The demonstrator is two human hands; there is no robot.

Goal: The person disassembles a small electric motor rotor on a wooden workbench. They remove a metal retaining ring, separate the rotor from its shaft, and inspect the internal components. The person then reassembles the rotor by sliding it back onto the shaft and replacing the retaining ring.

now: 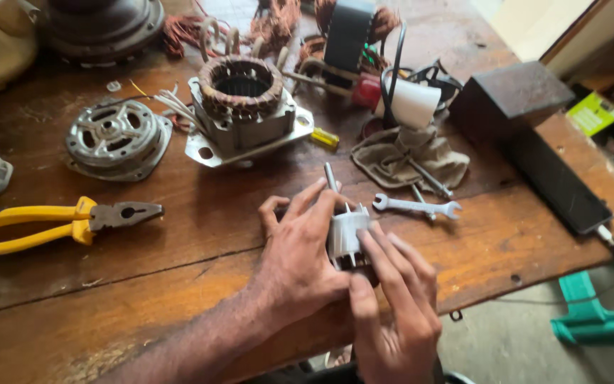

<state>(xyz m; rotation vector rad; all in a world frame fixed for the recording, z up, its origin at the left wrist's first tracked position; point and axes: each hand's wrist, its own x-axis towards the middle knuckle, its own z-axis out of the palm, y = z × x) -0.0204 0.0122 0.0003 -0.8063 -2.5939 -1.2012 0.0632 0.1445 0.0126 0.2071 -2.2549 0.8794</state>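
Rotor [347, 235]: near table edge, just in front of the spanner [416, 206], shaft pointing away.
Left hand [300, 252]: fingers wrapped round its side.
Right hand [392, 299]: fingertips pressed on its near end.
Advice: support shaft, turn slowly.

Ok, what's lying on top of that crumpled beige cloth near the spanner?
A slim metal rod-like tool lies across the cloth, and a white cup-shaped part rests at its far edge. Whatever is under the folds is hidden.

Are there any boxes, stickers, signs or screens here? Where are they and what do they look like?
Package or card: flat, lime green with a white patch, on the floor past the table's far right corner.
No screens or signs show, and no stickers that can be made out.
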